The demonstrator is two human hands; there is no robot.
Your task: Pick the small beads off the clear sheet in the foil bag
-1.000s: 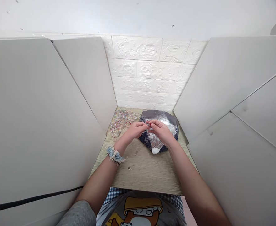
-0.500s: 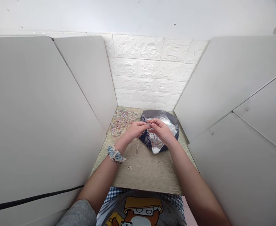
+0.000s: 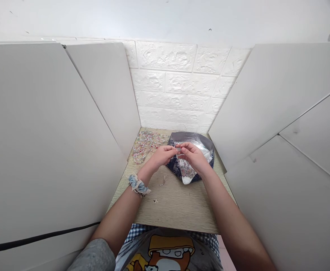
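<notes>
Being pinched above a foil-lined bag (image 3: 208, 150), a small bead (image 3: 178, 149) appears gripped by the closed fingertips of the left hand (image 3: 162, 156) and right hand (image 3: 193, 158). Bead strands (image 3: 146, 145) are laid at eleven o'clock on the desk (image 3: 176, 210); open desk is left at six o'clock, with white panels (image 3: 105, 94) close on both sides.

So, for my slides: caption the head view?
Left hand and right hand pinch small beads over a foil-lined navy bag, bead strands beside it on a wood-grain board.
</notes>
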